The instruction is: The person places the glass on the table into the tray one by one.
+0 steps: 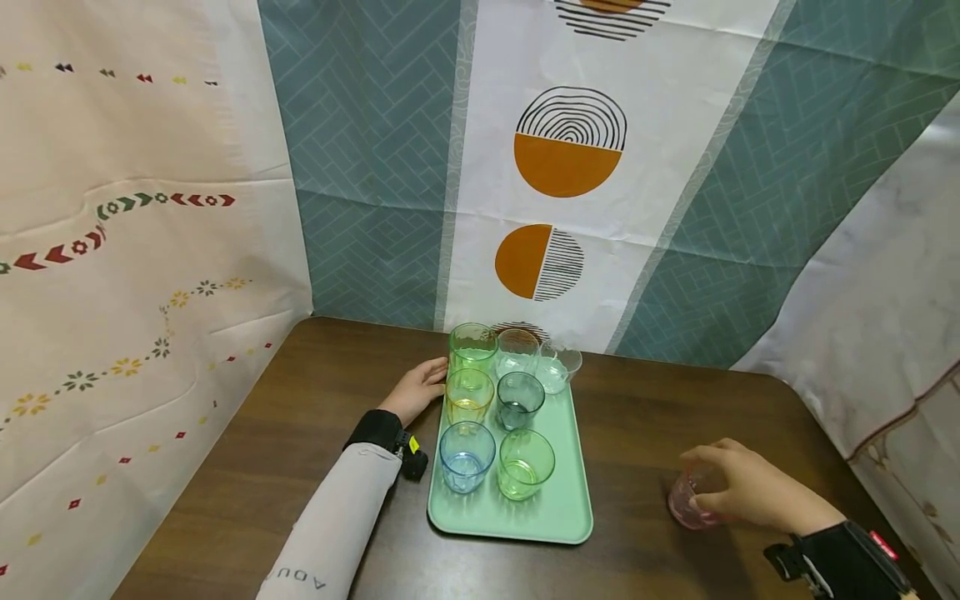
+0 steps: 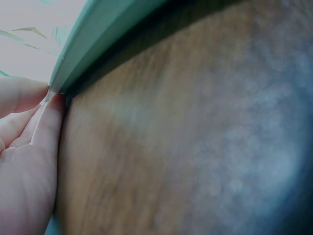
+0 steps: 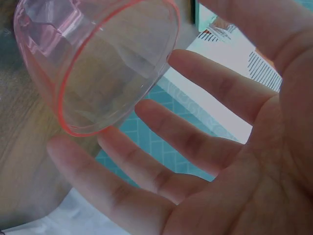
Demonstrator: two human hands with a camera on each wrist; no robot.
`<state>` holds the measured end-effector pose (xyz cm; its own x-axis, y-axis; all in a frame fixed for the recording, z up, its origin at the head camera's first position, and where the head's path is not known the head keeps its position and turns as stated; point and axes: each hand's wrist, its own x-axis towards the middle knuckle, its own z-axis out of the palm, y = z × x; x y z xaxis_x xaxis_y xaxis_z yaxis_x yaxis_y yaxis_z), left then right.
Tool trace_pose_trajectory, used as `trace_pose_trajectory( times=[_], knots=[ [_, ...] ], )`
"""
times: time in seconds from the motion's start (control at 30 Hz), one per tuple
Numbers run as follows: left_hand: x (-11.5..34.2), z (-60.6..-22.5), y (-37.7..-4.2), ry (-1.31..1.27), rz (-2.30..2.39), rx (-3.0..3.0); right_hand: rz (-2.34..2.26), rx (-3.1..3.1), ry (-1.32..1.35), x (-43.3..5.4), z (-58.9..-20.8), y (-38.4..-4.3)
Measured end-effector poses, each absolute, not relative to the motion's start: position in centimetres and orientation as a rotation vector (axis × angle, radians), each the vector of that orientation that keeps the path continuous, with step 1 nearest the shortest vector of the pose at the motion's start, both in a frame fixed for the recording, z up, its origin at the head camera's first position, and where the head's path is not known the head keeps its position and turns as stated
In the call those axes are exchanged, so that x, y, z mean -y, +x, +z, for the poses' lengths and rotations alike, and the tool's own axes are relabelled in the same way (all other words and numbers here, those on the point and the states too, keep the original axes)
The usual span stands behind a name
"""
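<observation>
A light green tray (image 1: 517, 527) lies on the table with several drinking glasses on it. At its left edge my left hand (image 1: 415, 392) pinches the rim (image 2: 73, 54), with thumb and fingers meeting there in the left wrist view. Far to the right, a pink glass (image 1: 684, 507) stands upright on the table under my right hand (image 1: 753, 487). The right wrist view shows my fingers (image 3: 186, 139) spread and fairly straight beside the red-pink rim of that glass (image 3: 46, 24). Whether the fingertips touch it I cannot tell.
On the tray stand a blue glass (image 1: 467, 462), a front green glass (image 1: 525, 467), a yellow glass (image 1: 470, 396), a grey glass (image 1: 520, 402), a back green glass (image 1: 472, 346) and two clear glasses. Brown table (image 1: 622, 467) lies between tray and pink glass; cloth hangs behind.
</observation>
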<state>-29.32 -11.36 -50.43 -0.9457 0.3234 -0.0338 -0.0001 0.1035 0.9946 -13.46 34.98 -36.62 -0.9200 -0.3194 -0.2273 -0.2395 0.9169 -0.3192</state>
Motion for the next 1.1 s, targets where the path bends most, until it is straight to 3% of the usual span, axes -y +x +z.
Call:
trace_pose_trajectory(
  times=[0.87,1.1],
  knots=[
    [11.5,-50.5,-29.4,0.327,1.909,-2.158,-0.350,-2.864,-0.430,-34.5,-37.2,-13.4],
    [11.2,-47.3,-27.4,0.328,1.924,-2.146,-0.306,-2.908,-0.469,-34.0,-37.4,-13.4]
  ],
)
